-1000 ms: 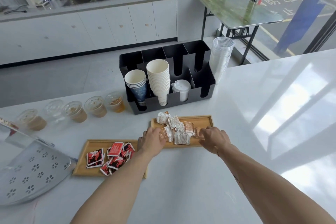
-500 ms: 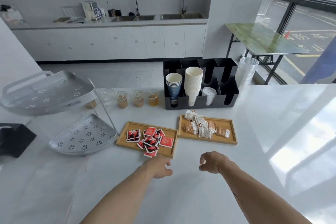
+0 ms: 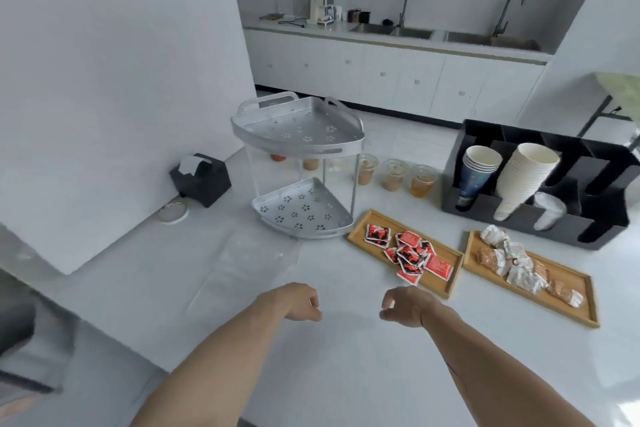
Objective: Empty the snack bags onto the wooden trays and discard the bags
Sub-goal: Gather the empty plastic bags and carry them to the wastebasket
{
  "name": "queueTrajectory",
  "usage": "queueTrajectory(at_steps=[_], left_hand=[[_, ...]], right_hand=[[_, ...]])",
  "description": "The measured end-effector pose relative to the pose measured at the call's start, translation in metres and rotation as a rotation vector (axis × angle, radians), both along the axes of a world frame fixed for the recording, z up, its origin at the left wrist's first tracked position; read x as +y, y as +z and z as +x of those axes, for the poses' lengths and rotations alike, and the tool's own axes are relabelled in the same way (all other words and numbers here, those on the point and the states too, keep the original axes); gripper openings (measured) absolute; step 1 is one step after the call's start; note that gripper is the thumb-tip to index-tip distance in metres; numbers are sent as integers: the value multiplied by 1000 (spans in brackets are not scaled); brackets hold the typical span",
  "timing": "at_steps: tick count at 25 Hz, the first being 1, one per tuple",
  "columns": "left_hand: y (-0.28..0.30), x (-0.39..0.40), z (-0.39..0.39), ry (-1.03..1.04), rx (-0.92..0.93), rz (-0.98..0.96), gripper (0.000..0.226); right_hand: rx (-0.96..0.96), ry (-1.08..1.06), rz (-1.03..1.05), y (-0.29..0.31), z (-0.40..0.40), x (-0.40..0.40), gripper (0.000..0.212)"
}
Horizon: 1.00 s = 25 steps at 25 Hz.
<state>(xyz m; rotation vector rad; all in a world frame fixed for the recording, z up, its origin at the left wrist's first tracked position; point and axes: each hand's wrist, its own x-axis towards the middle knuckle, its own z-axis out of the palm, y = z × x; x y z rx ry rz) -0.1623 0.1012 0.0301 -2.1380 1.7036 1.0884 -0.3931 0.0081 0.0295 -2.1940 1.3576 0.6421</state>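
Two wooden trays lie on the white counter. The left tray holds a heap of red snack packets. White and brown wrapped snacks fill the right tray. Flat clear plastic bags lie on the counter left of the trays, hard to make out. My left hand hovers just below those bags, fingers loosely curled, holding nothing. My right hand hangs beside the near corner of the left tray, likewise with nothing in it.
A silver two-tier corner rack stands behind the bags. Several drink cups sit in a row behind it. A black cup organiser is at the right, and a black tissue box stands at the left by a white panel.
Both hands have drawn back from the snacks on the right tray toward me. The view has swung left, bringing the rack, tissue box and clear bags into sight.
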Motion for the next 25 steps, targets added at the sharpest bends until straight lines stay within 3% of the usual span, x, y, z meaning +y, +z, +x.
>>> queueTrajectory(at_steps=[13,21,25], left_hand=[[-28,104,224,380,-62,40,56],[-50,74,243,477,-99,-23,71],[-68,57,229,541,-137,-59,66]], right_hand=[[-82,191,-272,9,206,-1,36],[-104,203,-228,-15,258,-42,52],[-88,248,-151,-43,277,-50,52]])
